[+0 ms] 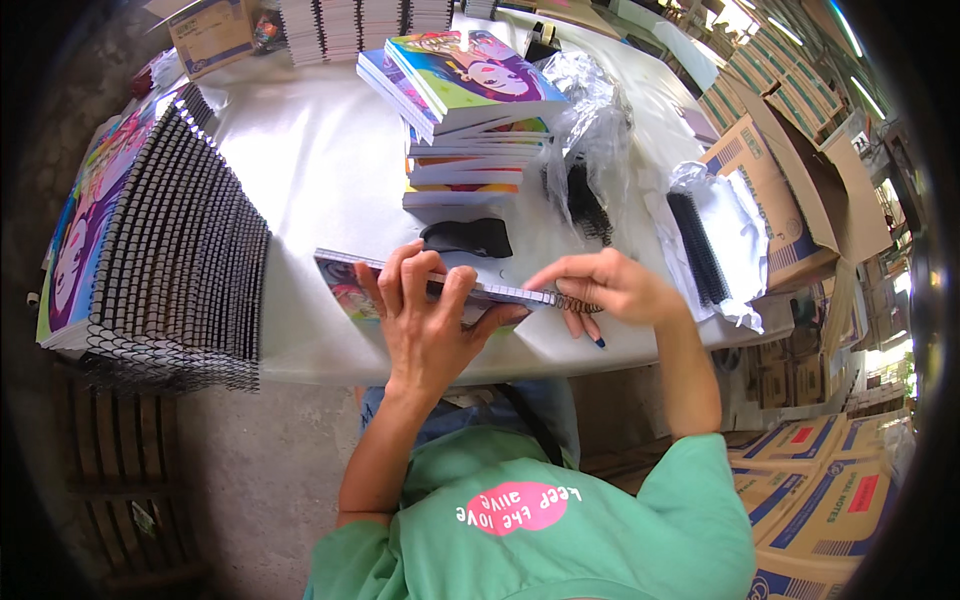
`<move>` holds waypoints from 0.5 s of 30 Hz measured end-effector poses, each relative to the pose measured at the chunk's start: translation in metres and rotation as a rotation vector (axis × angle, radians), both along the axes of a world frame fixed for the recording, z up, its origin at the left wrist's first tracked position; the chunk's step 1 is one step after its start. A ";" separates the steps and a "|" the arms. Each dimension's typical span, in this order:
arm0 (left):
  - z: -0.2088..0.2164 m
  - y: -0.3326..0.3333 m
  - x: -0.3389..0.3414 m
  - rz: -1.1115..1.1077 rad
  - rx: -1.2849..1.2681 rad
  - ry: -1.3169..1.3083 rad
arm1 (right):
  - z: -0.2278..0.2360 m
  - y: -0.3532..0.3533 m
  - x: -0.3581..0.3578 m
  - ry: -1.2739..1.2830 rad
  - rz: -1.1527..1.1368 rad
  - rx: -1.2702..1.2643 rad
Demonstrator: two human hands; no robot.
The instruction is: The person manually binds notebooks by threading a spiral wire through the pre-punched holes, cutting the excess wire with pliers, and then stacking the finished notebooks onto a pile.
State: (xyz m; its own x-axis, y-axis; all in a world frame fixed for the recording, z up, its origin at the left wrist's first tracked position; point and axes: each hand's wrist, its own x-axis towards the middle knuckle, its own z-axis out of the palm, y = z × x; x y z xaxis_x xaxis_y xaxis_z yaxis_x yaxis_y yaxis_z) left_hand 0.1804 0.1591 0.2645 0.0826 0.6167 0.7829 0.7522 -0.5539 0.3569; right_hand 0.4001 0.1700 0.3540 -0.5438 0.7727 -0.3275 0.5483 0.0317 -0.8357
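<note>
My left hand (425, 320) grips a notebook (350, 290) at the table's front edge, its punched edge facing up and its colourful cover partly hidden behind my fingers. At the notebook's right end my right hand (620, 285) pinches a dark spiral coil (568, 302), whose loops meet the row of holes. My right index finger reaches along that edge. By a lower fingertip of this hand shows a small dark blue tip that I cannot make out. Just beyond my left hand lies a black curved piece (465, 238). Behind it rises a stack of notebooks (480, 165) without visible coils.
Coil-bound notebooks (180, 240) form a tall pile at the left. Black coils lie in a crumpled clear bag (600, 110) and on white wrapping (740, 225) at the right. An open cardboard box (765, 180) stands beyond; closed boxes (840, 490) fill the lower right.
</note>
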 end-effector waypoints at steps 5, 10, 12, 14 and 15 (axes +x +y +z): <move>0.016 -0.005 -0.021 -0.289 -0.138 -0.003 | -0.081 0.071 -0.012 -0.165 0.174 0.887; 0.017 -0.017 -0.020 -0.252 -0.142 -0.033 | -0.141 0.086 -0.042 -0.238 -0.096 1.120; 0.022 -0.018 -0.014 -0.229 -0.138 -0.034 | -0.141 0.094 -0.016 -0.062 -0.157 0.852; 0.017 -0.018 -0.015 -0.188 -0.130 -0.043 | -0.104 0.063 -0.011 0.678 -0.252 0.415; 0.016 -0.018 -0.013 -0.177 -0.113 -0.066 | -0.082 0.047 -0.010 1.019 -0.301 0.172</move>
State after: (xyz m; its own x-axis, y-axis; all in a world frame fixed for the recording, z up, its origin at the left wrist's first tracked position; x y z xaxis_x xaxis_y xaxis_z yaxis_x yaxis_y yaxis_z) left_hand 0.1670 0.1413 0.2805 0.1480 0.6813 0.7169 0.6197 -0.6288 0.4696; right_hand 0.3901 0.2173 0.2721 -0.2792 0.9126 0.2985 -0.3987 0.1726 -0.9007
